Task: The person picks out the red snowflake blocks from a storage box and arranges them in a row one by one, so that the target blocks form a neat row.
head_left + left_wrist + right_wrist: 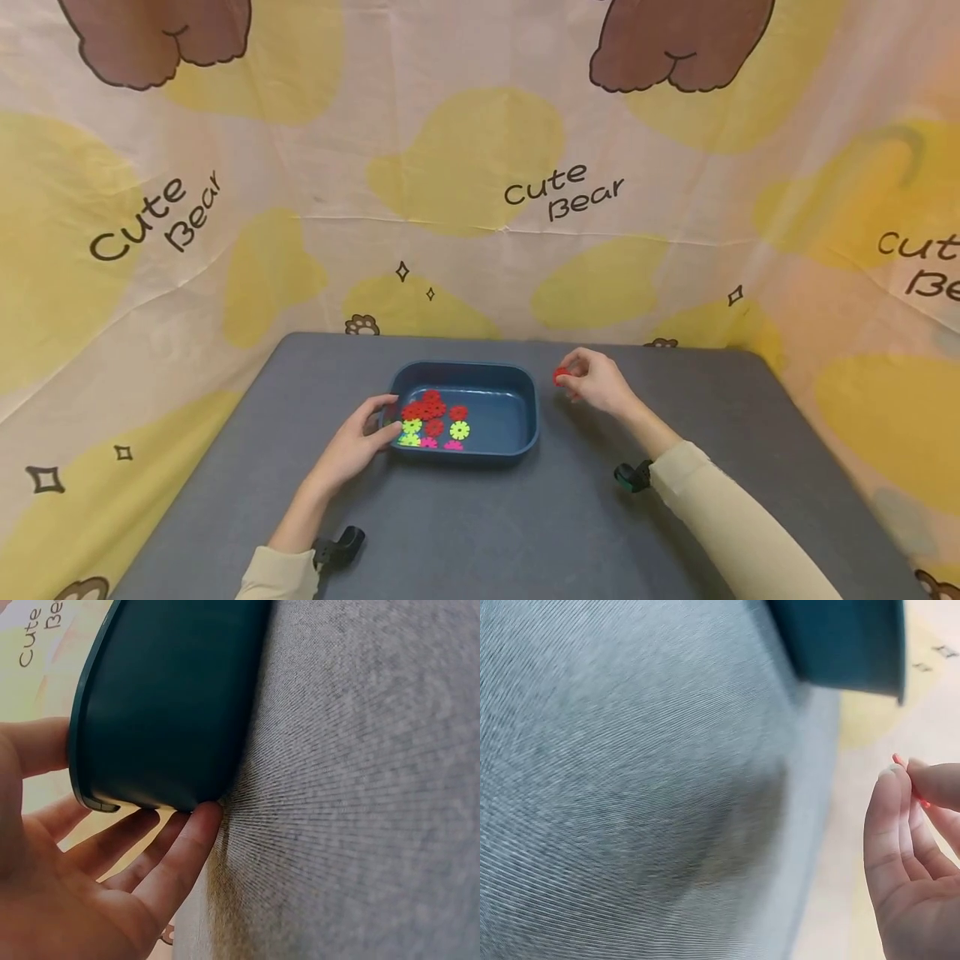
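Note:
A dark blue plastic tub (513, 410) stands on the table, holding several flat notched snowflake building discs. Red discs (424, 408) are heaped at its left, with yellow-green (460, 430) and pink ones nearer the front wall. My left hand (358, 440) grips the tub's left end; in the left wrist view the thumb is at the rim and the fingertips (201, 817) lie against the outer wall. To the right of the tub, my right hand (596, 381) pinches a red snowflake disc (561, 376) between thumb and fingers. The right wrist view shows the disc mostly hidden by the fingertips.
The grey table (480, 525) spreads around the tub. Behind it and at both sides hangs a printed cloth (465, 167) with bears and lettering. Black bands with cameras sit on the left wrist (341, 547) and right wrist (633, 477).

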`<state>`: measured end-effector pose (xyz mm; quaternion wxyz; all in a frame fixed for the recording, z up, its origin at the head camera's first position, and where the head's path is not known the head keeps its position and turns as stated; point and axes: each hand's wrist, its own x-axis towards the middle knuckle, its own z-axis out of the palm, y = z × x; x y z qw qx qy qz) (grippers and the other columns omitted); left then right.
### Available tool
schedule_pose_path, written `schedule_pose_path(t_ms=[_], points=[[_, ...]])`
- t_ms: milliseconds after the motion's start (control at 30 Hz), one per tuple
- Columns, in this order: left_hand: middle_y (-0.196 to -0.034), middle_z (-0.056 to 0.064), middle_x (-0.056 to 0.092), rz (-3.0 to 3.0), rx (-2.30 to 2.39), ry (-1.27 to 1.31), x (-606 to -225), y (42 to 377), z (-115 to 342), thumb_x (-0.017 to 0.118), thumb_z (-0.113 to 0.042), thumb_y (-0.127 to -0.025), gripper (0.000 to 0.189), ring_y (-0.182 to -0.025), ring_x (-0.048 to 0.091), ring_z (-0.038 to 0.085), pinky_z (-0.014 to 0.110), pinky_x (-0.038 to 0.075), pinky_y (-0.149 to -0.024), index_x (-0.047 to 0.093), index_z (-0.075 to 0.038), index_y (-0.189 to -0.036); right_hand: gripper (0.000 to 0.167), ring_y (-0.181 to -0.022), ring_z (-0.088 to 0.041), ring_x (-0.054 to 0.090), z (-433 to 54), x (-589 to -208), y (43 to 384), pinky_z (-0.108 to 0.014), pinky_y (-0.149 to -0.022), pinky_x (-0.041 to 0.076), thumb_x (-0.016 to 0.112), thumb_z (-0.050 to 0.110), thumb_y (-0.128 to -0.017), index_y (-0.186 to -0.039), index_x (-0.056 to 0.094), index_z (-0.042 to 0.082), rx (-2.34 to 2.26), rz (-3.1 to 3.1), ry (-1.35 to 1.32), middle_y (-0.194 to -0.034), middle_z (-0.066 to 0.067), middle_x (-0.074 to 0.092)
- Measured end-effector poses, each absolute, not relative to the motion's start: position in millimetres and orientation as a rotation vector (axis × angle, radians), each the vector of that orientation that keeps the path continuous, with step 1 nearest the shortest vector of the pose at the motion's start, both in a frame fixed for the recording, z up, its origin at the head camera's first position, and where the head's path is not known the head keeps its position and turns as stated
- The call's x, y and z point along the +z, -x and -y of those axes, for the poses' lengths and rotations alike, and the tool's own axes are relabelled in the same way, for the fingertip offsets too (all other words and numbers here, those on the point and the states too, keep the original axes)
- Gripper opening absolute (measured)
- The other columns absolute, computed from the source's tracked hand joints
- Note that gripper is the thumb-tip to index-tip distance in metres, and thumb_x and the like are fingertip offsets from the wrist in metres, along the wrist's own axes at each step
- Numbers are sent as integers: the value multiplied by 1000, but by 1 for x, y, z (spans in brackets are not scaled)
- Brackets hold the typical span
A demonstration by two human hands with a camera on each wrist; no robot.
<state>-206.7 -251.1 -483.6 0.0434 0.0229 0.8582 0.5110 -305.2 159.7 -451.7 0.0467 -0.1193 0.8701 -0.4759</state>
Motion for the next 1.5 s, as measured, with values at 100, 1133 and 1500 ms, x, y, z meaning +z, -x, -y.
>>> schedule_pose_path(t_ms=[100, 1133, 1500], points=[[-161, 20, 32, -2630, 1551, -61, -482, 206, 252, 67, -33, -99, 57, -145, 29, 52, 59, 40, -107, 46, -15, -149, 21, -70, -31, 71, -160, -461, 311, -43, -65, 60, 75, 9, -92, -109, 65, 2, -1428, -2672, 352, -84, -13, 71], [-159, 19, 36, -2684, 1505, -37, -484, 206, 250, 67, -31, -99, 54, -144, 32, 51, 67, 34, -109, 48, -16, -147, 19, -64, -16, 65, -159, -477, 316, -33, -58, 54, 71, 13, -96, -110, 67, 0, -1152, -2810, 373, -88, -9, 69], [-158, 21, 37, -2690, 1492, -69, -481, 205, 249, 66, -30, -100, 55, -143, 34, 52, 66, 35, -108, 47, -13, -148, 13, -82, -18, 64, -145, -437, 289, -37, -71, 53, 71, 20, -97, -103, 72, 9, -1207, -2870, 488, -92, -2, 71]])
